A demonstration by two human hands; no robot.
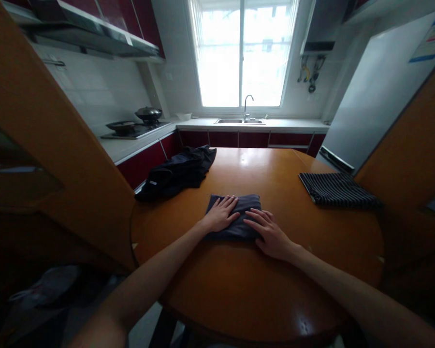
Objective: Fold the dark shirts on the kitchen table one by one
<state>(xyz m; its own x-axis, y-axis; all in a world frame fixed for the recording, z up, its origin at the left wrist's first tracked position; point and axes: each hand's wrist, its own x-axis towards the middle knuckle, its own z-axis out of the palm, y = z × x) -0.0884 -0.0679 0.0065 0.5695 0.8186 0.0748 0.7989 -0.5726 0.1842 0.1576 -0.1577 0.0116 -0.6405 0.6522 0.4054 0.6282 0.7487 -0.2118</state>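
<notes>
A dark grey-blue piece of cloth (235, 233), folded into a flat rectangle, lies on the round wooden table (217, 275). My left hand (220, 214) rests flat on its left half with the fingers spread. On its right edge lies my right hand (270, 234), fingers stretched out and slightly apart, touching the top of the cloth. Neither hand grips anything. Whether the cloth is a shirt or another garment cannot be made out.
A crumpled black garment (181, 169) lies at the table's far left edge. Folded black-and-white striped cloth (337, 189) sits at the right. Beyond are a sink (230, 121), a stove with a lidded pan (148, 114), and a fridge (369, 92). Wooden frames flank both sides.
</notes>
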